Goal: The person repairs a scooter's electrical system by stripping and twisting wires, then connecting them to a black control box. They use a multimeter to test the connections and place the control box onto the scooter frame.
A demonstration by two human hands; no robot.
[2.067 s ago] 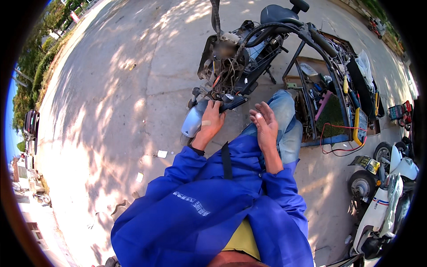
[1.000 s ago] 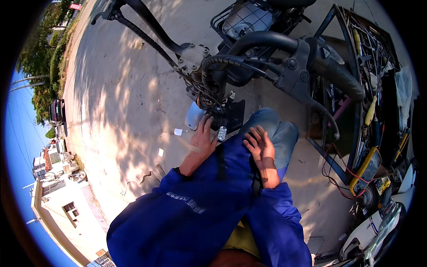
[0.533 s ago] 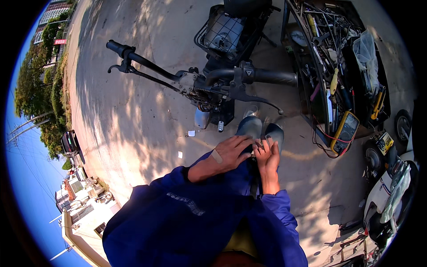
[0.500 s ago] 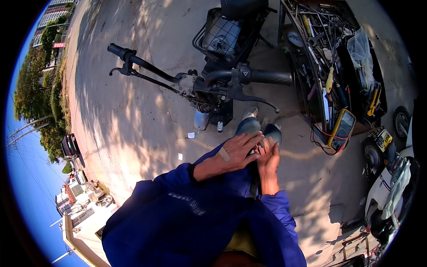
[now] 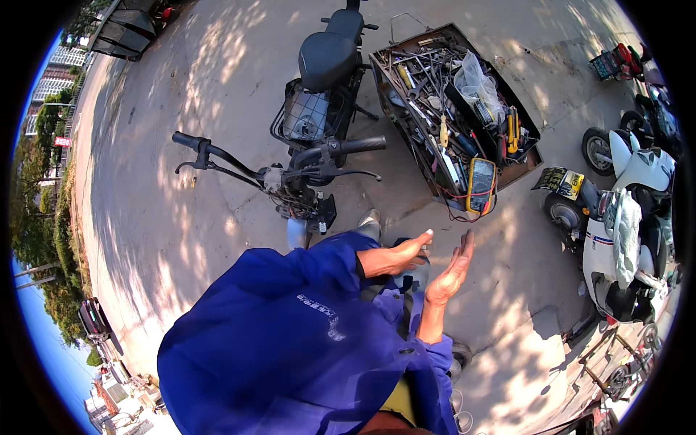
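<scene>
In front of my body my left hand [image 5: 397, 257] is raised with its fingers stretched out, and nothing shows in it. Beside it, a small gap away, my right hand [image 5: 451, 274] stands with straight fingers and is likewise free of any object. The palms roughly face each other. Beyond my hands stands an electric scooter [image 5: 279, 181] with bare handlebars, a wire basket [image 5: 304, 112] and a black seat [image 5: 328, 61]. A metal toolbox [image 5: 533, 156] full of wrenches, screwdrivers and pliers lies ahead to the right. A yellow multimeter [image 5: 481, 185] with red and black leads rests on its near end.
Several parked scooters stand on the right, among them a white one [image 5: 600, 250] with a pale cloth [image 5: 626, 235] over it. A dark car [image 5: 93, 317] is far off at the left. Tree shade dapples the concrete ground [image 5: 181, 145].
My hands, touching each other half a second ago, have come apart with the fingers straightened. The view has shifted, so the scooter and toolbox appear smaller and the toolbox further left.
</scene>
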